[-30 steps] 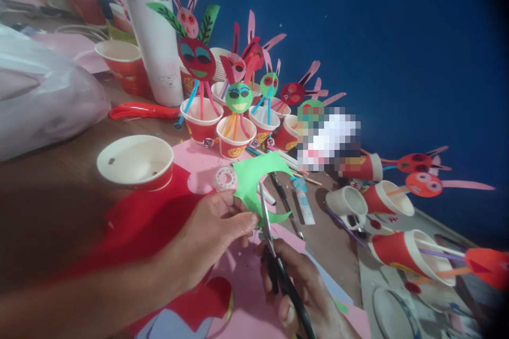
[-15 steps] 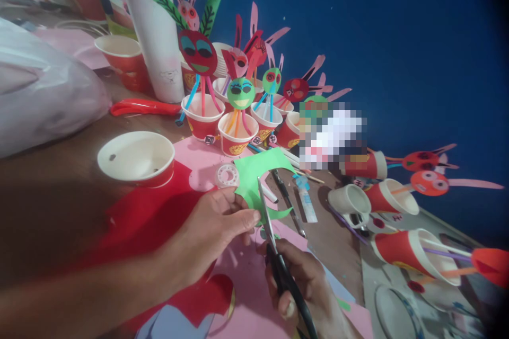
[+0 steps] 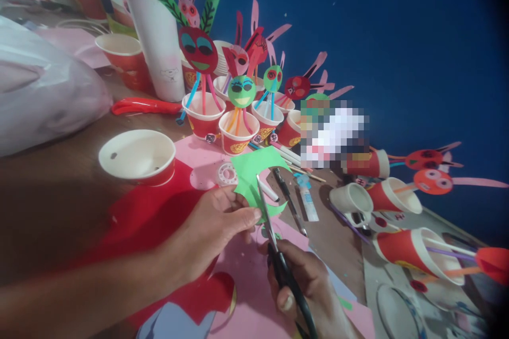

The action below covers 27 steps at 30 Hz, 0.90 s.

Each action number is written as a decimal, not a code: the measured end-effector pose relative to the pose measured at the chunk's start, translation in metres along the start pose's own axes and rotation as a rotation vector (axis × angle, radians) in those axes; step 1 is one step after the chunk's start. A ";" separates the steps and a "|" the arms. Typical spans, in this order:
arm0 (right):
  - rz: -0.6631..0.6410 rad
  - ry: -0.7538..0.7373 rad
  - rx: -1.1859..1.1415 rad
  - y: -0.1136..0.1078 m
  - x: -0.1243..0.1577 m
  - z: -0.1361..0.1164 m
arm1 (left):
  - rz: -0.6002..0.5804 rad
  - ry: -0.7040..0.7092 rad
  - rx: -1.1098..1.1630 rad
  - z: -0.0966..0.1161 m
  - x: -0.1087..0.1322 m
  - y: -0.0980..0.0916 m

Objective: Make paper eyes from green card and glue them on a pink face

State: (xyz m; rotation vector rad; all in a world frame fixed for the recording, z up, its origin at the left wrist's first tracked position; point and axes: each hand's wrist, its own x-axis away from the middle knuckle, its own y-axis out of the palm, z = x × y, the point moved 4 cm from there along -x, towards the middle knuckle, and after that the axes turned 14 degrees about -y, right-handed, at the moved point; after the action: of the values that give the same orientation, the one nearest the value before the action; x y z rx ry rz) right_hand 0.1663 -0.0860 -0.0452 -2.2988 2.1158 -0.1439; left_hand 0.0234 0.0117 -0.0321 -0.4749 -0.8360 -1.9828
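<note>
A green paper piece (image 3: 258,161) with a curved cut-out on its right side is pinched at its lower edge between the thumb and fingers of my left hand (image 3: 222,217). Black-handled scissors (image 3: 284,270) are in my right hand (image 3: 302,286), its fingers around the handles. The scissor blades point up and away and lie across the green paper, close to my left thumb. Below both hands are pink paper (image 3: 242,296) and red paper (image 3: 159,222). A roll of tape (image 3: 227,174) sits just left of the green paper.
Red-and-white cups (image 3: 238,132) holding straws and paper faces line the back and right. A cup with a hole (image 3: 137,156) stands at left, near a thermos (image 3: 155,37), red-handled tool (image 3: 145,107) and plastic bag (image 3: 47,85). A black pen (image 3: 289,201) and glue tube (image 3: 307,198) lie right.
The green paper has tilted slightly, and its lower curved strip has shifted a little left. Both hands keep their holds; the whole view has moved slightly.
</note>
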 end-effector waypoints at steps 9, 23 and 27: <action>0.026 0.036 -0.041 0.000 0.002 0.004 | -0.052 0.028 -0.008 0.004 0.000 0.001; 0.031 0.064 -0.045 0.003 0.001 0.001 | -0.010 -0.019 0.058 0.006 -0.001 -0.001; 0.020 0.071 -0.044 0.001 0.003 0.001 | -0.014 -0.025 0.050 0.007 0.001 -0.002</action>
State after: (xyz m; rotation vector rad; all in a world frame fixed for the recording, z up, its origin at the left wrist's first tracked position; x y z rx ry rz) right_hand 0.1655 -0.0888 -0.0463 -2.3300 2.1966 -0.1835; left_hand 0.0213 0.0165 -0.0277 -0.4665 -0.9045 -1.9674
